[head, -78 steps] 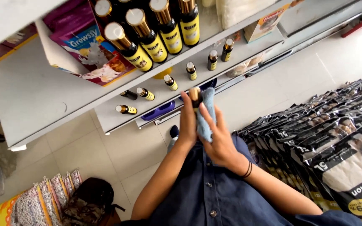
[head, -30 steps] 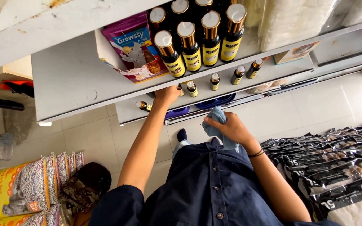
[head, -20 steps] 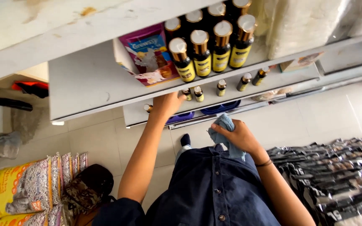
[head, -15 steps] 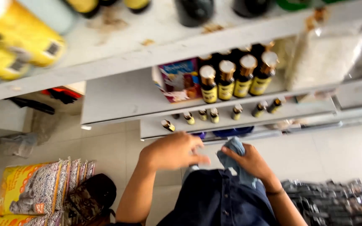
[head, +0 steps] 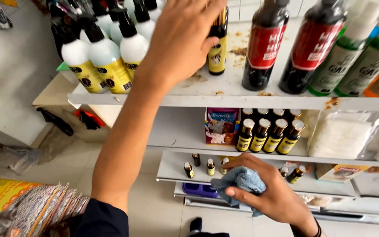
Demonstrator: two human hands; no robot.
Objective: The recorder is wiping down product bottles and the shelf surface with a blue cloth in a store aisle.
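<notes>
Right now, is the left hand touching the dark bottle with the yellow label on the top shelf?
Touching. The head view shows the left hand with fingers wrapped over the dark bottle, no gap.

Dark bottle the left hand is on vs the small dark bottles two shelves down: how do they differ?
The yellow-label dark bottle under the left hand stands on the top shelf; the small dark bottles stand on a lower shelf, untouched. The top one looks far taller and stands alone; the small ones sit in a spaced row. Both kinds are dark, upright, with yellow labels.
</notes>
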